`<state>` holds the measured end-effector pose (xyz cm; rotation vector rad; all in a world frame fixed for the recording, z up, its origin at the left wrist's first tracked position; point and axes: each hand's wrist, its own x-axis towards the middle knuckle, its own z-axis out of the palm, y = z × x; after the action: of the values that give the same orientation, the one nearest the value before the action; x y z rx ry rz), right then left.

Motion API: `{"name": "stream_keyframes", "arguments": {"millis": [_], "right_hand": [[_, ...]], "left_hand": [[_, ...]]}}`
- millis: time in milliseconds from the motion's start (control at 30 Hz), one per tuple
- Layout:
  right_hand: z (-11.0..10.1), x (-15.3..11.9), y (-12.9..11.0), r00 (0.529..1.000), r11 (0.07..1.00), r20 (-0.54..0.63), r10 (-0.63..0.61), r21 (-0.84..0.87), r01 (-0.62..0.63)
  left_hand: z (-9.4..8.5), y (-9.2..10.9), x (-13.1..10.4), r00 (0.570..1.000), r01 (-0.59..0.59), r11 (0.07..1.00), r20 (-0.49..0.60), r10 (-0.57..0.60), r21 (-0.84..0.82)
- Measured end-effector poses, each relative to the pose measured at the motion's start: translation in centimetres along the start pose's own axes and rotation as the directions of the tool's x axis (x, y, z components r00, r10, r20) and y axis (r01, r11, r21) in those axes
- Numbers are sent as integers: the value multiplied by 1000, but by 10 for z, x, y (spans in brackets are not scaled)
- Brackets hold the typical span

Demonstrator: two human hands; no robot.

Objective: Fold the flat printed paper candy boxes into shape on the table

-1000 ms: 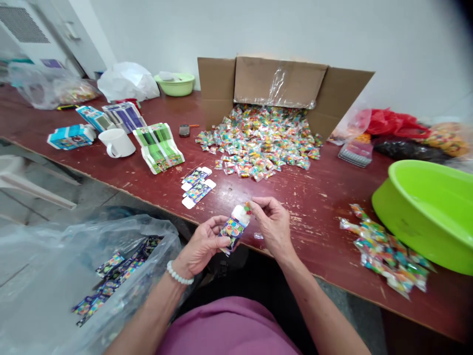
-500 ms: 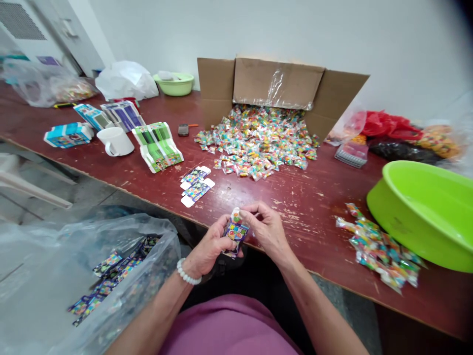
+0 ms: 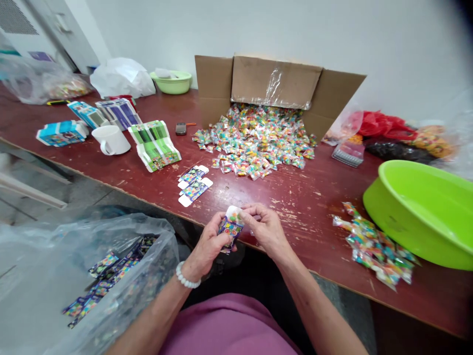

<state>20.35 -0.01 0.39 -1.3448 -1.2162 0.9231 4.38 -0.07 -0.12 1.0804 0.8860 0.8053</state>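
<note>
My left hand (image 3: 210,246), with a pale bead bracelet at its wrist, is closed around a small dark printed candy box (image 3: 231,231). The box is tilted, and its white top flap stands up. At its mouth, colourful candy packet contents (image 3: 233,216) show. The thumb and fingers of my right hand (image 3: 264,228) pinch there, partly hiding the packet. Beyond my hands, flattened printed cartons (image 3: 195,189) lie near the table's front edge. A large pile of clear-wrapped candy packets (image 3: 258,140) spills from an open cardboard box (image 3: 275,81) at the back.
On the red table (image 3: 295,197), a white mug (image 3: 115,141) stands by green carton blanks (image 3: 155,145). To the right, a green basin (image 3: 391,197) has loose candy packets (image 3: 377,246) beside it. A clear plastic bag (image 3: 155,231) of filled-looking dark boxes (image 3: 107,281) lies below left.
The candy box has shifted slightly left and tilted, with more of its white flap showing. My right fingers stay at its mouth. The whole view has moved a little.
</note>
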Motion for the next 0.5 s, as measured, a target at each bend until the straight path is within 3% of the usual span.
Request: {"name": "stream_keyframes", "arguments": {"millis": [167,333,500], "right_hand": [[-5,0,1,994,995,-75,-74,-70,69],[-17,2,-8,976,977,174,-130,-144,156],[-25,4,-18,943,883,184,-276,-340,324]], "left_hand": [[0,3,0,999,-4,999,38,2,40],[-3,5,-2,1000,-7,999,17,6,49],[-2,7,-3,999,5,991,50,-12,133]]}}
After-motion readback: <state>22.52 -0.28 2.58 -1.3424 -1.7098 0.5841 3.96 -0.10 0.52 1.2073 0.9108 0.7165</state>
